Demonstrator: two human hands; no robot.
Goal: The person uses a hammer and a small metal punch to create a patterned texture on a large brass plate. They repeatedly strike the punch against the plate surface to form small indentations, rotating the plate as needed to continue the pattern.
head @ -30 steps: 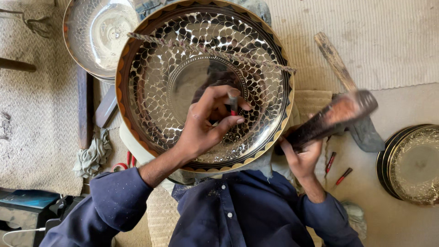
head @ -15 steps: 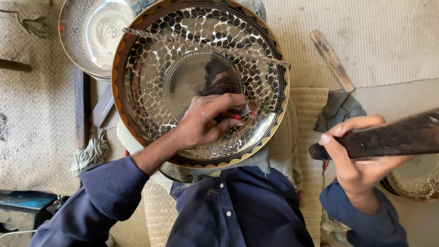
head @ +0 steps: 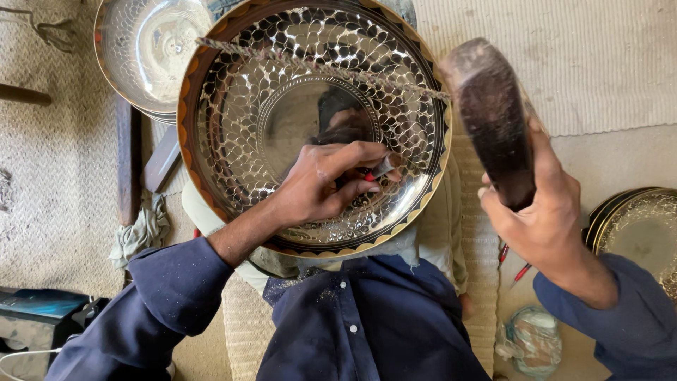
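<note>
Woven matting covered the floor where you sat, dark blue shirt nearest the lens. Your left hand pinched a small punch tight against the engraved tray, tip near the lower right of its scaled band. Your right hand was wrapped full round a dark mallet, raised beside the rim. Risk as judged: a glancing blow could catch your fingertips or skid the punch and scar the pattern. Farther off, a plain bowl and a second tray lay apart.
</note>
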